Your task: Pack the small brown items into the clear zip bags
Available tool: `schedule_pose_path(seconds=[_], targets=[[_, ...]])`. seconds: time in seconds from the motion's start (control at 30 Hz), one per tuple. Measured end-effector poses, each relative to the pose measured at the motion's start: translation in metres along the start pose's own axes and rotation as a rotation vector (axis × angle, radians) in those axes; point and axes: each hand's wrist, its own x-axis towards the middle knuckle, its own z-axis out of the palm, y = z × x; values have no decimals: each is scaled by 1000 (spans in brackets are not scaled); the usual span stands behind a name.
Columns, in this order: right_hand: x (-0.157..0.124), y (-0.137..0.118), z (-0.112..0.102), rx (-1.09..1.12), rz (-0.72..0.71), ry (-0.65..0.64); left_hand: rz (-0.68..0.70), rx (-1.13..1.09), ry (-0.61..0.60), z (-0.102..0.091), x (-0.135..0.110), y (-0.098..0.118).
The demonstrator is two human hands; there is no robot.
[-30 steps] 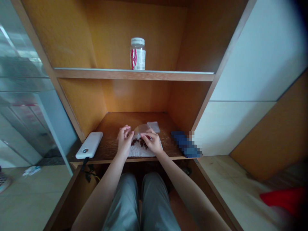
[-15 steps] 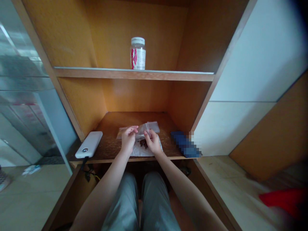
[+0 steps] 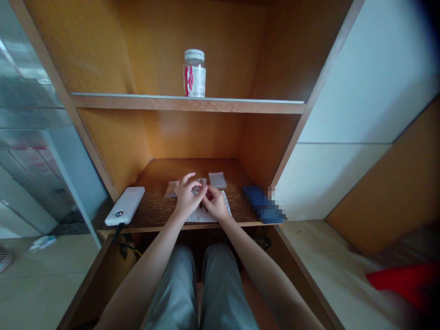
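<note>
Over the brown shelf board, my left hand point(image 3: 187, 198) and my right hand point(image 3: 215, 202) meet at their fingertips. Between them is a small clear plastic bag point(image 3: 202, 181), pinched by both; its lower part is hidden by the fingers. My left hand's outer fingers are raised off it. Beneath the hands lies a white sheet point(image 3: 198, 217), perhaps paper or cloth, with small dark brown pieces, mostly covered by my right hand. A flat clear bag point(image 3: 217, 180) lies just behind my right hand. Another clear bag point(image 3: 170, 189) with brownish contents lies left of my left hand.
A white power bank point(image 3: 125, 206) with a black cable lies at the shelf's left. Toward the right is a dark blue item point(image 3: 261, 204), partly blurred out. A white-capped bottle point(image 3: 195, 75) stands on the upper shelf. Below the board, an open drawer point(image 3: 299, 270) surrounds my knees.
My left hand has moved right to meet my right hand and now grips the bag too. The bag has shifted left, uncovering the flat bag behind. The view has shifted slightly.
</note>
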Motion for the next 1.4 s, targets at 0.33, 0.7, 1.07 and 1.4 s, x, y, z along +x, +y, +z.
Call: schedule_pose_path(seconds=[0.33,0.7,1.07,1.4], targets=[[0,2,0,58,-4,-27,57,131,-23,-6,1,-2],[-1,2,0,-66,11,40,128,340,-52,-7,-6,11],[1,5,0,-107,75,141,101,349,-7,-10,-9,17],[2,-6,-3,36,-104,81,109,353,-8,-16,-6,21]])
